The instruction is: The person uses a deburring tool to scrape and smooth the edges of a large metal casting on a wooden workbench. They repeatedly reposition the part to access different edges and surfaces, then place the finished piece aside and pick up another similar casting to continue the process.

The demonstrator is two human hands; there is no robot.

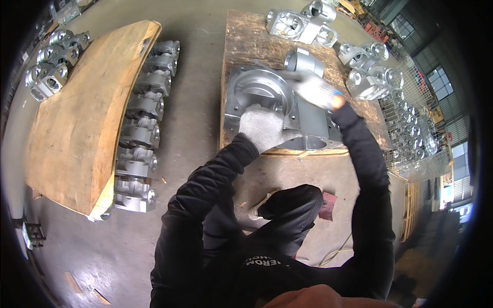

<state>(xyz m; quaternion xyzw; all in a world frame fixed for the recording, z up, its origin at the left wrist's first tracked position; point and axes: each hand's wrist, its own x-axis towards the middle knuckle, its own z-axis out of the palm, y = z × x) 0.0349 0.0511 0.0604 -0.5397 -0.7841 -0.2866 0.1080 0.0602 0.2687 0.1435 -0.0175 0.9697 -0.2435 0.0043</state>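
A large silver metal casting [314,119] with a wide round opening lies on the near part of a worn wooden board. My left hand [262,126], in a grey-white glove, grips its near wall. The thumb points right along the outside, and the fingertips are hidden inside the opening. Above the right side of the casting is my right hand [314,91], also gloved and smeared by motion. A blurred grey shape stretches left from it over the rim; whether it is fingers or a tool I cannot make out. Just beyond stands a short metal cylinder part [304,61].
More silver castings [302,25] stand at the board's [246,38] far edge and right side. On the left, a row of castings [139,134] lines a tilted wooden panel [92,118]. A wire cage [411,128] of metal parts stands at right. A reddish piece [327,206] lies near my leg.
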